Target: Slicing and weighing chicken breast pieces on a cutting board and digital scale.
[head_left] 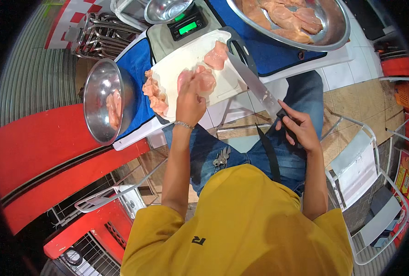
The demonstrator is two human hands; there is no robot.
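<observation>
My left hand rests over raw chicken pieces in the middle of a white cutting board; its fingertips touch the meat, and whether they grip it is hard to tell. My right hand holds a large knife by its black handle, the wide blade slanting up to the board's right side. By the knife's tip lies another chicken piece. Cut chicken chunks line the board's left edge.
Left of the board, a steel bowl holds chicken strips. A digital scale with a small metal bowl stands behind. At back right, a large metal basin holds chicken. Blue cloths cover parts of the white table.
</observation>
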